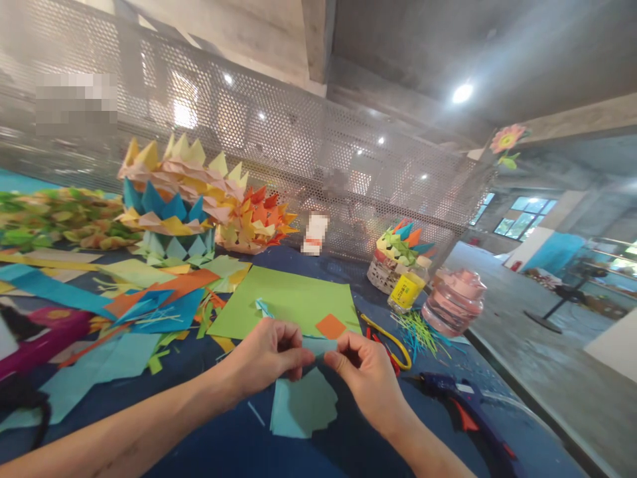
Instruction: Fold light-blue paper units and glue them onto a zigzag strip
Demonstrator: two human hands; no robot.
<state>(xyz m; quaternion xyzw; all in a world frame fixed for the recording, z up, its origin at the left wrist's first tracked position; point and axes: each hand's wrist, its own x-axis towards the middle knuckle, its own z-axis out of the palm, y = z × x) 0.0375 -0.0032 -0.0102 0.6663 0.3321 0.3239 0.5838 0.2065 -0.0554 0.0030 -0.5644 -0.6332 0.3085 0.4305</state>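
Observation:
Between my two hands a small piece of light blue paper point(319, 346) is held up, pinched at both ends. My left hand point(279, 348) grips its left end between thumb and fingers. The right end is pinched by my right hand point(365, 372). Below them on the table lies a stack of light blue paper point(303, 405), partly in shadow. Just beyond my hands is a green sheet point(293, 295), bearing an orange paper square point(331, 326) and a small folded blue paper piece point(262, 307).
Yellow-handled scissors point(405, 348), a blue glue gun point(462, 395), a yellow-labelled bottle point(405, 292) and a pink bottle point(455, 302) stand or lie to the right. Paper scraps point(164, 299) cover the left side. Folded-paper crowns point(174, 192) stand behind, before a perforated screen point(279, 126).

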